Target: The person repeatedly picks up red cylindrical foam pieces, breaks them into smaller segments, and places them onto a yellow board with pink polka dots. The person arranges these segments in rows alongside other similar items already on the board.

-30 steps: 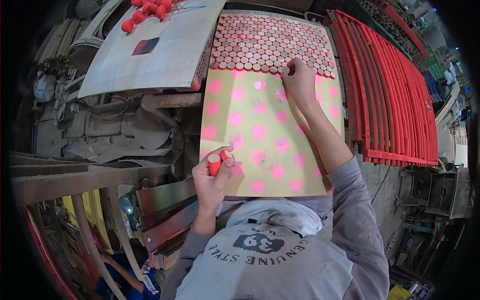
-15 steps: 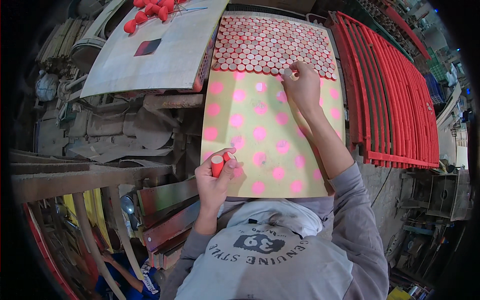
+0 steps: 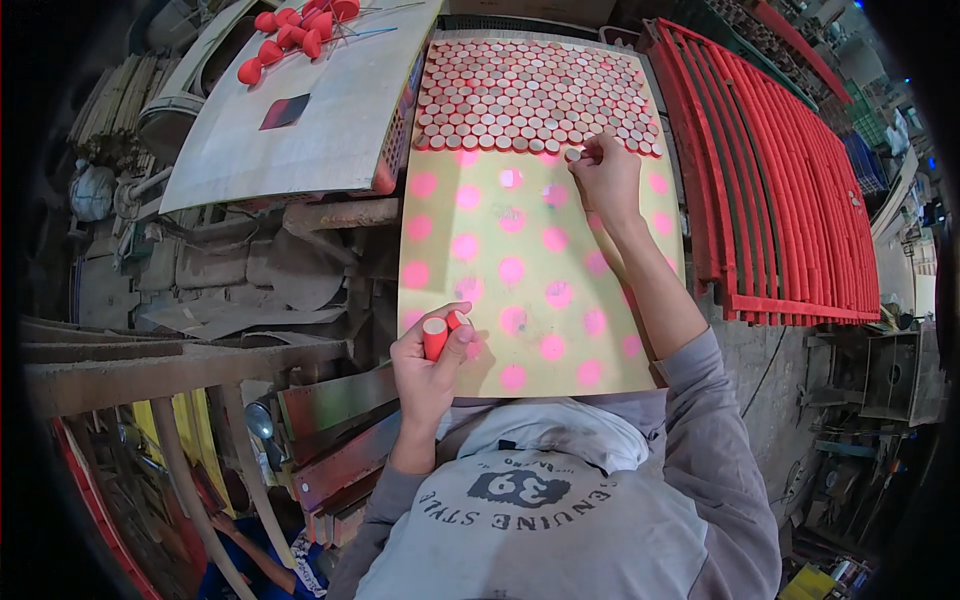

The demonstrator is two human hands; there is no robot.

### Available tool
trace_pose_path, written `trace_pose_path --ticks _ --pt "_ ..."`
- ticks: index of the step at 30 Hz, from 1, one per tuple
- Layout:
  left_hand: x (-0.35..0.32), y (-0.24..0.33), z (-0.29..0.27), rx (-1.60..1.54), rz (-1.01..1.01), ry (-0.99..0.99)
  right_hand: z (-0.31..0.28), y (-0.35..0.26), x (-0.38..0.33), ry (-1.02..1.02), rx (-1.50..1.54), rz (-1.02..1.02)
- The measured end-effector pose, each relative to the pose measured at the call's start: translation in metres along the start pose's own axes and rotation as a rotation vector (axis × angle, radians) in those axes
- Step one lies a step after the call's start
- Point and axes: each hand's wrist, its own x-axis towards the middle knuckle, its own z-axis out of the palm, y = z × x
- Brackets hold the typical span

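A yellow board (image 3: 500,300) with pink round spots lies in front of me. Its far half is packed with several rows of short red tubes (image 3: 535,95) standing on end. My right hand (image 3: 605,180) reaches out to the near edge of those rows and pinches one small tube at its fingertips. My left hand (image 3: 430,365) stays at the board's near left corner, closed around a few red tubes (image 3: 440,335) held upright.
A pale board (image 3: 300,110) at the left carries red cone-shaped pieces (image 3: 295,30) and a dark square card (image 3: 283,111). A stack of red slatted strips (image 3: 790,180) lies to the right. Wooden planks and metal clutter fill the lower left.
My right hand has shifted slightly along the front edge of the tube rows. My left hand stays at the near corner with its tubes.
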Motion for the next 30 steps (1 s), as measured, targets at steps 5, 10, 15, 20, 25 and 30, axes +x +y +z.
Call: trace_pose_path --ticks 5,10,15,20,25,30 --pt "0.000 -0.002 0.000 -0.009 0.016 -0.005 0.006 0.007 0.007 0.056 0.057 -0.054" --pt "-0.001 -0.002 -0.002 -0.009 0.001 0.003 0.007 0.004 0.007 0.076 0.091 -0.055" --pt "-0.002 -0.004 -0.002 -0.012 0.001 0.004 0.010 0.010 0.010 0.086 0.069 -0.058" --pt "0.000 -0.003 -0.003 0.020 0.000 -0.003 0.011 0.012 0.012 0.103 0.064 -0.081" --pt "0.000 -0.006 -0.005 0.015 -0.014 -0.008 0.010 0.010 0.012 0.096 0.095 -0.052" --pt "0.001 -0.006 -0.004 0.003 -0.005 -0.001 0.011 0.015 0.014 0.105 0.082 -0.076"
